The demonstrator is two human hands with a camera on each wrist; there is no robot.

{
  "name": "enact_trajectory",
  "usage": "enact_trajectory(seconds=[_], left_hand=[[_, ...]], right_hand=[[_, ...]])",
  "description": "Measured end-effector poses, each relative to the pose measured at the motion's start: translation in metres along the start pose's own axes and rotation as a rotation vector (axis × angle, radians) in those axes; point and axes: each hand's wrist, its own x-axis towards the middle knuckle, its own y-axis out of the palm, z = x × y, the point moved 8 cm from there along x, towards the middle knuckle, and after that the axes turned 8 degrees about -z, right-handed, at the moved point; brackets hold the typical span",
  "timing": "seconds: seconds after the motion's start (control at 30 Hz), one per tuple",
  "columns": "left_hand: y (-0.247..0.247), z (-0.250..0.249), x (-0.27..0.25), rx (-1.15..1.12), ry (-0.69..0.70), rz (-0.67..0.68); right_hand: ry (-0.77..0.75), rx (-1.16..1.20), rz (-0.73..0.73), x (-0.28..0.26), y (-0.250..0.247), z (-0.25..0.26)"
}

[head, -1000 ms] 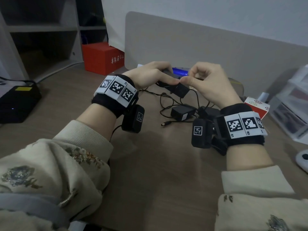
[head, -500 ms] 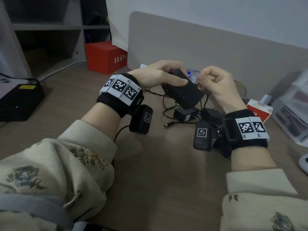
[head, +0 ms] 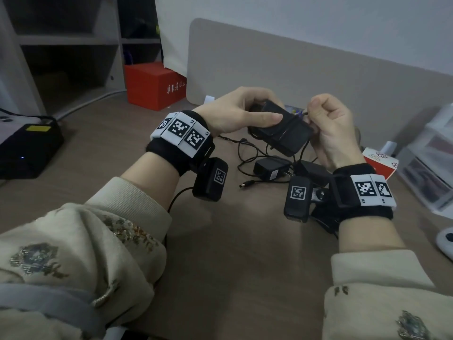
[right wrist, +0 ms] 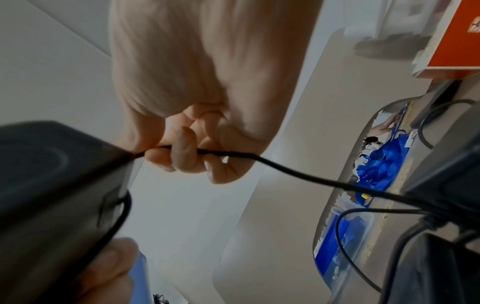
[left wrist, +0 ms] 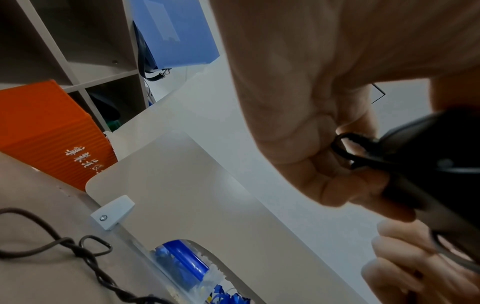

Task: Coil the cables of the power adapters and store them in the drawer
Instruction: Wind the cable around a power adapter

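My left hand (head: 247,114) grips a black power adapter (head: 282,131) held above the desk, thumb along its near side. A turn of its thin black cable (right wrist: 285,168) lies across the adapter's body. My right hand (head: 328,121) pinches that cable (head: 306,116) right beside the adapter's far end, fingers curled. In the left wrist view the adapter (left wrist: 436,164) fills the right edge with a small cable loop at its end. Two more black adapters (head: 268,168) (head: 311,169) lie on the desk below, with loose cable and a barrel plug (head: 245,185).
The desk (head: 232,241) is brown with a beige divider panel (head: 294,74) at the back. A red box (head: 154,84) stands back left, a black device (head: 27,148) at far left, a small red-and-white box (head: 382,160) and clear plastic drawers (head: 429,163) at right.
The adapter has been lifted off the desk pile and turned in my left hand. My right hand has brought the cable across its body.
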Motion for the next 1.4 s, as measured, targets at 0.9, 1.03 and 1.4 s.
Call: enact_trajectory(seconds=[0.9, 1.03, 1.4], left_hand=[[-0.083, 0.005, -0.014, -0.192, 0.024, -1.068], [-0.082, 0.010, -0.015, -0.024, -0.021, -1.078], [-0.061, 0.010, -0.008, 0.349, -0.114, -0.827]], right_hand=[[0.049, -0.682, 0.299, -0.010, 0.028, -0.022], [0.008, -0.739, 0.339, -0.016, 0.037, -0.007], [-0.159, -0.637, 0.303, -0.010, 0.042, 0.016]])
